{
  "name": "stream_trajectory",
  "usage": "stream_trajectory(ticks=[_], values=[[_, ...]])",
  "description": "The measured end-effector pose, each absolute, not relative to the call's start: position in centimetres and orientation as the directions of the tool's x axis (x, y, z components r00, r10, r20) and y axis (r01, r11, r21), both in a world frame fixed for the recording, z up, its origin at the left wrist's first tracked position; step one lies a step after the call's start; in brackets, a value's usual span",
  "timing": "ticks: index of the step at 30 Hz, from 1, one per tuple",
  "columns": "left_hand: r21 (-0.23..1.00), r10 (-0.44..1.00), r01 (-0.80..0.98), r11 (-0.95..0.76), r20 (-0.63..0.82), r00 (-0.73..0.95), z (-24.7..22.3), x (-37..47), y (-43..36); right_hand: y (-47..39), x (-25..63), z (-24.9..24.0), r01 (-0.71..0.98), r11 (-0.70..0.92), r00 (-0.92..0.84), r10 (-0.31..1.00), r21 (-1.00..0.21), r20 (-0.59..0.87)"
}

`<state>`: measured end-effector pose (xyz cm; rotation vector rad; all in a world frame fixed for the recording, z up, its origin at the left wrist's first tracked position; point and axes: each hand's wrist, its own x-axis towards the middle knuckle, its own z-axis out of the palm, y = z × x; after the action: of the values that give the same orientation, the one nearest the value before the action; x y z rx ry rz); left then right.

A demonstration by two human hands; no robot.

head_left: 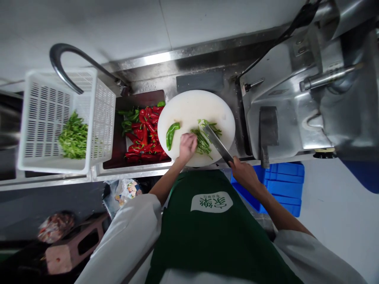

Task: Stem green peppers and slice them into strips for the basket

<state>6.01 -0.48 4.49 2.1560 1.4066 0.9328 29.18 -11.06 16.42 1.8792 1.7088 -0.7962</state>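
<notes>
Green strips (203, 144) lie between hands (187, 146), perhaps touching the left.

green strips (202, 144), green pepper (169, 137), white board (192, 105), red peppers (144, 134), dark green apron (204, 240)

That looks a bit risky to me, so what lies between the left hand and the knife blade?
Cut green strips lie on the white board between the left hand and the knife, as the head view shows.
</notes>
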Motion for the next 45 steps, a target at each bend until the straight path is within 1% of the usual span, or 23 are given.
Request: stream_trajectory(ticks=[2,3,4,5,7,10,14,16,18,19,21,23,25,26,28,30,32,35,37,40,42,45], values=[[0.653,0.930,0.701,-0.287,0.366,0.040,5.5,2.9,0.0,-11.4,28.0,16.5,0.995,-0.047,-0.032,0.691,-0.088,-0.723],[0.659,0.929,0.722,-0.210,0.365,-0.063,5.7,1.3,0.3,-11.5,27.4,16.4,0.992,-0.008,-0.090,0.667,-0.128,-0.739],[0.662,0.931,0.737,-0.137,0.340,-0.133,5.8,-0.3,0.8,-11.5,26.9,16.2,0.985,0.028,-0.149,0.644,-0.171,-0.751],[0.660,0.943,0.748,-0.077,0.292,-0.161,5.8,-1.7,1.2,-11.4,26.4,15.9,0.977,0.057,-0.197,0.624,-0.208,-0.756],[0.644,0.980,0.765,-0.019,0.165,-0.115,5.3,-3.6,2.0,-11.2,26.0,15.2,0.967,0.077,-0.238,0.606,-0.241,-0.759],[0.647,1.000,0.763,0.005,0.017,-0.021,4.5,-4.1,2.4,-10.7,26.5,14.3,0.980,0.029,-0.171,0.639,-0.198,-0.750],[0.737,0.992,0.666,0.118,-0.111,-0.053,4.2,-2.8,1.4,-9.9,28.1,14.0,0.991,-0.080,-0.020,0.711,-0.108,-0.703],[0.773,0.987,0.616,0.151,-0.147,-0.058,4.3,-2.4,0.5,-9.7,28.3,14.3,0.991,-0.105,0.022,0.731,-0.080,-0.682],[0.789,0.987,0.593,0.160,-0.120,-0.106,4.6,-2.7,-0.5,-9.7,27.9,15.1,0.993,-0.098,0.030,0.740,-0.065,-0.672],[0.793,0.984,0.588,0.158,-0.076,-0.162,4.9,-3.0,-0.9,-9.8,27.4,15.6,0.994,-0.085,0.022,0.748,-0.063,-0.663],[0.797,0.944,0.587,0.140,0.071,-0.322,5.9,-4.0,-1.4,-10.2,26.0,16.7,0.997,-0.056,0.006,0.784,-0.061,-0.620],[0.794,0.857,0.599,0.107,0.232,-0.461,7.2,-5.1,-1.5,-10.6,23.9,17.3,0.997,-0.013,-0.033,0.836,-0.081,-0.547],[0.786,0.783,0.616,0.061,0.345,-0.518,8.6,-6.0,-1.3,-10.8,21.5,16.9,0.991,0.050,-0.106,0.859,-0.123,-0.502],[0.781,0.766,0.623,0.035,0.379,-0.519,9.3,-6.3,-1.1,-10.9,20.3,16.4,0.985,0.084,-0.149,0.846,-0.148,-0.511],[0.771,0.764,0.636,-0.022,0.423,-0.487,10.3,-6.9,-0.7,-11.0,18.2,14.8,0.978,0.122,-0.202,0.780,-0.172,-0.593],[0.753,0.788,0.654,-0.072,0.444,-0.425,10.9,-7.5,-0.5,-11.3,16.8,13.2,0.981,0.113,-0.192,0.700,-0.159,-0.688],[0.732,0.820,0.671,-0.119,0.454,-0.350,11.0,-8.2,-0.5,-11.9,16.1,12.1,0.987,0.086,-0.157,0.668,-0.134,-0.727],[0.732,0.850,0.654,-0.189,0.456,-0.264,10.7,-9.7,-0.7,-13.1,15.5,11.6,0.994,0.041,-0.097,0.718,-0.097,-0.690],[0.743,0.856,0.636,-0.209,0.453,-0.249,10.3,-10.8,-0.9,-13.7,14.9,11.5,0.999,-0.007,-0.024,0.746,-0.044,-0.665],[0.745,0.868,0.640,-0.188,0.431,-0.247,9.7,-12.3,-1.0,-14.1,14.1,11.1,0.996,-0.074,0.083,0.724,0.043,-0.685],[0.741,0.877,0.647,-0.182,0.420,-0.234,9.3,-13.0,-1.1,-14.4,13.7,10.8,0.994,-0.082,0.108,0.723,0.071,-0.683],[0.750,0.870,0.625,-0.215,0.437,-0.226,9.0,-13.9,-1.1,-15.0,13.4,10.6,0.992,-0.080,0.124,0.763,0.098,-0.634]])
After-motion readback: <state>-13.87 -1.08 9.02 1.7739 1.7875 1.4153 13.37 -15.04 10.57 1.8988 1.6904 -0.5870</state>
